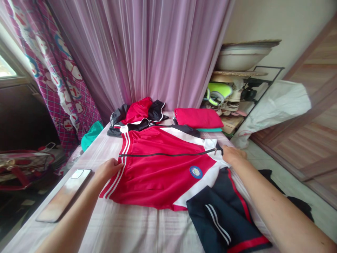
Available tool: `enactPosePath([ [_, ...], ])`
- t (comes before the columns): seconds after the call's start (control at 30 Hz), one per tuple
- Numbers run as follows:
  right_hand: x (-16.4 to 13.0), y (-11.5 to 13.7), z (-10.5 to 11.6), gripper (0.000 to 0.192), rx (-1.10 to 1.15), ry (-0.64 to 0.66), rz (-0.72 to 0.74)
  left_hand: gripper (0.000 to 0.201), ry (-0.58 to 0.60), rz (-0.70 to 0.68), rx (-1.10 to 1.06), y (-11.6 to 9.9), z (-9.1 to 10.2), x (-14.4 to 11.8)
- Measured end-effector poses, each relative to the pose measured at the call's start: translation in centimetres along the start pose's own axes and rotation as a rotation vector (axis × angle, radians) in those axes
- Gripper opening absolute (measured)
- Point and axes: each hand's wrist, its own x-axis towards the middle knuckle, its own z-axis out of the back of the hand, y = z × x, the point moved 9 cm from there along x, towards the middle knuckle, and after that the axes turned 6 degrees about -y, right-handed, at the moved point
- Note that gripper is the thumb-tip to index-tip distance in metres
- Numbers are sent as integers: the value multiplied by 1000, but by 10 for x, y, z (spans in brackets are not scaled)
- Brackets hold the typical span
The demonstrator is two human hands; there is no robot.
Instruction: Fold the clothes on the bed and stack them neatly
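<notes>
A red, white and navy zip-up track jacket (158,172) lies front side up across the table, its collar to the right and its striped hem to the left. The dark zip is closed, and a round blue badge (196,172) sits on the chest. My left hand (110,168) is closed on the hem near the bottom of the zip. At the other end, my right hand (232,154) grips the collar, its fingertips partly hidden. The near navy sleeve (216,221) is folded across itself towards me; the far sleeve is partly hidden.
A phone (64,195) lies by my left forearm. Behind the jacket are a crumpled red and navy garment (137,112) and folded red cloth (198,118). A teal cloth (91,136) hangs at the left edge. A shoe rack (252,102) stands beyond the table's right.
</notes>
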Motion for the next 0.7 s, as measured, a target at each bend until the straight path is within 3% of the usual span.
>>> enactPosePath([
  [0.1,13,30,16,36,-9,-17,48,42,5,24,-128,13,-4,5],
  [0.2,28,79,27,42,97,-50,143,44,9,13,-236,26,-5,9],
  [0.33,59,134,11,56,308,41,153,40,-31,-15,-225,38,-6,11],
  [0.4,75,153,-2,47,376,73,139,40,-59,-28,-207,41,-7,14],
  [0.47,89,164,-10,37,414,29,112,43,-56,-32,-218,43,-12,18],
  [0.53,96,171,-16,41,439,-40,81,45,-28,-18,-251,45,-17,22],
  [0.7,81,182,-38,53,545,-47,151,56,-9,53,-409,45,-21,33],
])
